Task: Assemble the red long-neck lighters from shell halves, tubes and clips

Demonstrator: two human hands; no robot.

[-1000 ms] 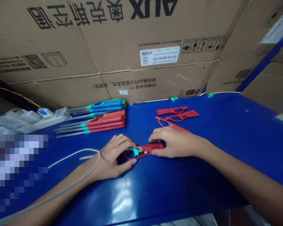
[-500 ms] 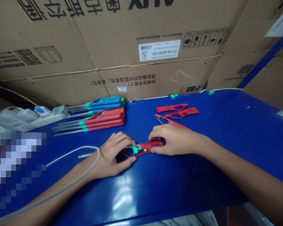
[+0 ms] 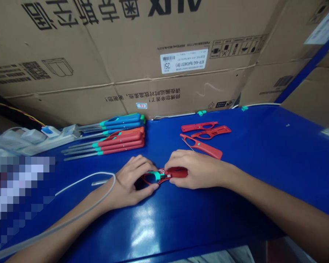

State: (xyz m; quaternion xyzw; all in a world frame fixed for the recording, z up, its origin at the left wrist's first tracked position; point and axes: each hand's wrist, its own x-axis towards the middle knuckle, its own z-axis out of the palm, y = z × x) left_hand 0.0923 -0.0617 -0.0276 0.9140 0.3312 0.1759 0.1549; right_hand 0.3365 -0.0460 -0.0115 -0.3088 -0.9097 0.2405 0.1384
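Several finished red and blue plastic lighters [image 3: 117, 140] lie beyond the open red plastic lighter shell [image 3: 164, 175] that my left hand [image 3: 130, 180] and right hand [image 3: 197, 170] grip, fingers curled; three loose red shells [image 3: 201, 146] remain to its right.

Red plastic utility-lighter shell [image 3: 176, 172], open half-housing, lies flat on the blue worktop [image 3: 235, 204], long axis roughly left-right, near the front of both hands. Left hand [image 3: 128, 181] cups the looped trigger-guard end, fingers over the top and thumb along the near side. Right hand [image 3: 197, 168] pinches the solid red end, partly covering it. Teal plastic piece [image 3: 155, 176] sits across the shell just inside the loop. Thin wires [image 3: 161, 170] arch above it, and a small dark part [image 3: 164, 176] lies right of the teal piece, too small to tell exactly.
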